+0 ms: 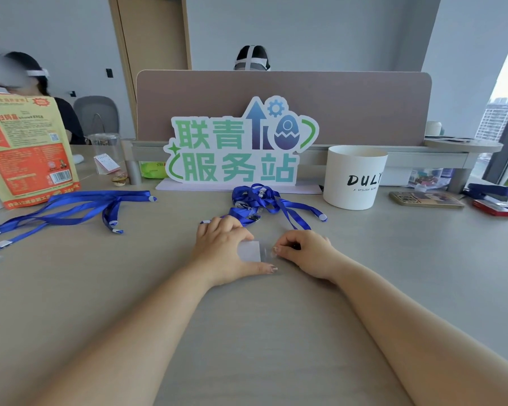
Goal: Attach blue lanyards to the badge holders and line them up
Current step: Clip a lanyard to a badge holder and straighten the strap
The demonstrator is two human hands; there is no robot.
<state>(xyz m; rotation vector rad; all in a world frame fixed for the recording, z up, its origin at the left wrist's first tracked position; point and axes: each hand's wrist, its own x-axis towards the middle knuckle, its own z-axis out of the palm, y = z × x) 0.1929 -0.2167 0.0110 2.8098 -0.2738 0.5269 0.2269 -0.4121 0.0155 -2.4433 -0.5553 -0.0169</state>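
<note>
Hands meet on the table [393,273]: our left hand [222,250] holds the badge holder [249,251], our right hand [305,253] pinches its clear end. Blue lanyards [258,202] lie just behind. If we pull hard, it may slip or tear.

"联青服务站" on sign [235,168], "DULY" on white tub [349,200]

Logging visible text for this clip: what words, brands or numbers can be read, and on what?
"联青" above "服务站": standing sign.
"DULY", possibly continuing round the curve: white tub; the smaller line beneath is blurred.
Orange bag: print too blurred to read.
Small card: too small to read.
</note>
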